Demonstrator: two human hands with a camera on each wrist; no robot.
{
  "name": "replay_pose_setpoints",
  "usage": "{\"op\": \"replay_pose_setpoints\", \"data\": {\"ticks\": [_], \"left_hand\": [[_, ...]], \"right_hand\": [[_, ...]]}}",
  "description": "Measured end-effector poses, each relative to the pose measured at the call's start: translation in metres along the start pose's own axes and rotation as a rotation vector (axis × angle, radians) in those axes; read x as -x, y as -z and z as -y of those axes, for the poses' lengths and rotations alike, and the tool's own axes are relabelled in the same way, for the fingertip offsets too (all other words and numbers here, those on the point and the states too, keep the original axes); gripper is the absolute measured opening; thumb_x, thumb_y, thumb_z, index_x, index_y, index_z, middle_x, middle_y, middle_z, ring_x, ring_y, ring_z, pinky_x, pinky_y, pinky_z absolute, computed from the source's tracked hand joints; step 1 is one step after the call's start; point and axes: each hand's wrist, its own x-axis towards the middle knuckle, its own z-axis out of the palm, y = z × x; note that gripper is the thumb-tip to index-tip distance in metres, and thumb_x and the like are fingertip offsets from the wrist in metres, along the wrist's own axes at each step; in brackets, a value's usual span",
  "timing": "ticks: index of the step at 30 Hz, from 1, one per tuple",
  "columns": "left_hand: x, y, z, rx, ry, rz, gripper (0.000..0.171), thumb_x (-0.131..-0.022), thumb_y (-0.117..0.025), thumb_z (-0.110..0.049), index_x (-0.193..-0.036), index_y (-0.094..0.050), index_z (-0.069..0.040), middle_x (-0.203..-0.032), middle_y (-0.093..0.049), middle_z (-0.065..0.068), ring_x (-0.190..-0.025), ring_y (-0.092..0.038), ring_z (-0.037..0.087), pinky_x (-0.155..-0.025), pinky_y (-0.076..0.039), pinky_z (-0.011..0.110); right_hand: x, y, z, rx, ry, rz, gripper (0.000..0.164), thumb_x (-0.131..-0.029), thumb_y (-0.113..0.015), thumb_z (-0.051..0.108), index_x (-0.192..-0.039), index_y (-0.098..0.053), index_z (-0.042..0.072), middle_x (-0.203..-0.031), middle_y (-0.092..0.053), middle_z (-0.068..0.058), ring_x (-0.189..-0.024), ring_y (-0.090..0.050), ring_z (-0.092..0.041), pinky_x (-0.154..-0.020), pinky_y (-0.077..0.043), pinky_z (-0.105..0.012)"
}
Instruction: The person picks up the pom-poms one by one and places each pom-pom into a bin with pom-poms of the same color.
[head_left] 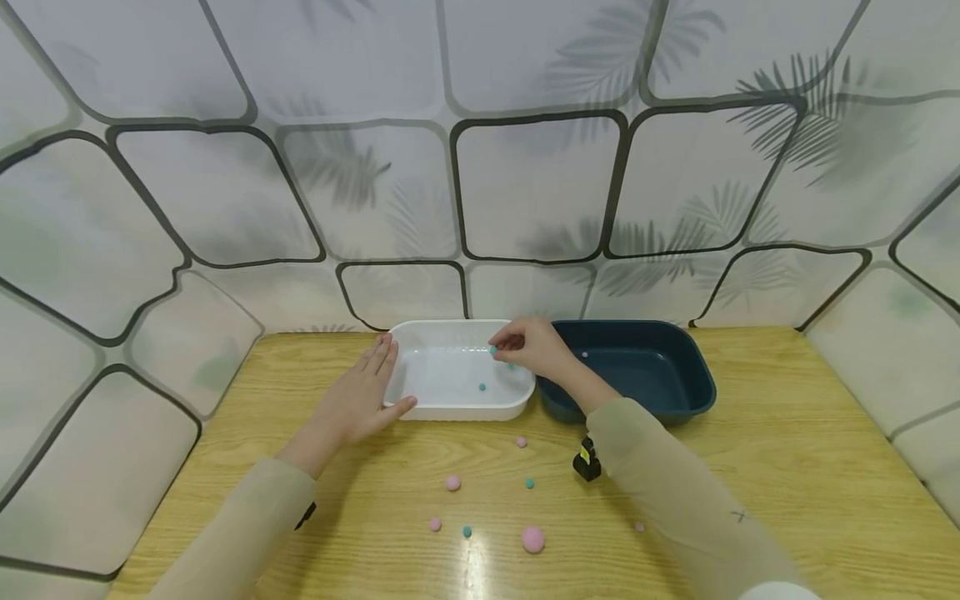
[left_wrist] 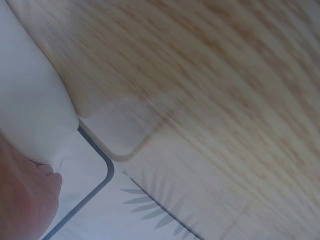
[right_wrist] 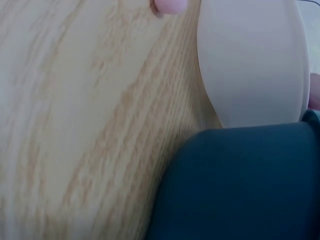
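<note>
A yellow-brown, wood-grained tabletop is enclosed at the back and both sides by a pale wall covering, which is patterned with rounded dark-outlined panels and grey fern-like leaves. A patch of light is reflected near the table's front. At the back, a white, rounded rectangular basin is set just beside a dark blue basin of similar shape. Small pink balls, a larger pink ball and two small teal balls are scattered on the wood in front. One small pink ball is held in the dark blue basin, and two teal balls are seen lying in the white one.

Both forearms are extended forward in beige sleeves. The left hand is laid against the white basin's left end, its fingers straight and its thumb spread apart along the near rim. The right hand is held above that basin's right part, palm down, with a small teal ball pinched between thumb and fingertips.
</note>
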Motion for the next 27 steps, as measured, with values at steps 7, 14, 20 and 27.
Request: {"op": "replay_pose_setpoints", "data": {"ticks": [7, 14, 20, 27], "left_hand": [[0.001, 0.001, -0.001, 0.004, -0.006, 0.006, 0.099, -0.106, -0.051, -0.06, -0.166, -0.013, 0.009, -0.176, -0.007, 0.026, -0.165, -0.011, 0.041, -0.134, -0.023, 0.054], [0.001, 0.0, -0.001, 0.009, -0.003, 0.005, 0.099, -0.106, -0.052, -0.059, -0.166, -0.014, 0.01, -0.176, -0.007, 0.026, -0.165, -0.011, 0.042, -0.134, -0.022, 0.054], [0.0, -0.001, 0.0, 0.007, -0.001, -0.001, 0.099, -0.106, -0.052, -0.059, -0.165, -0.014, 0.01, -0.176, -0.008, 0.027, -0.165, -0.011, 0.042, -0.135, -0.021, 0.053], [0.0, -0.002, 0.001, 0.003, -0.001, 0.007, 0.099, -0.106, -0.051, -0.059, -0.166, -0.012, 0.009, -0.176, -0.006, 0.026, -0.166, -0.009, 0.042, -0.135, -0.019, 0.053]], "right_hand": [[0.002, -0.002, 0.0, -0.006, -0.011, -0.039, 0.023, -0.095, -0.08, 0.009, -0.117, -0.08, 0.002, -0.105, -0.079, -0.015, -0.094, -0.074, -0.026, -0.085, -0.063, -0.036], [0.003, -0.001, 0.002, -0.013, -0.014, -0.06, 0.023, -0.096, -0.08, 0.01, -0.117, -0.081, 0.002, -0.104, -0.08, -0.015, -0.094, -0.074, -0.027, -0.084, -0.063, -0.035], [0.008, 0.005, 0.006, -0.039, -0.006, -0.083, 0.024, -0.096, -0.079, 0.012, -0.117, -0.08, 0.001, -0.105, -0.08, -0.015, -0.095, -0.074, -0.029, -0.086, -0.063, -0.039], [0.018, 0.01, 0.006, -0.053, 0.003, -0.063, 0.022, -0.097, -0.079, 0.012, -0.117, -0.081, 0.002, -0.106, -0.08, -0.015, -0.095, -0.074, -0.028, -0.086, -0.063, -0.038]]}}
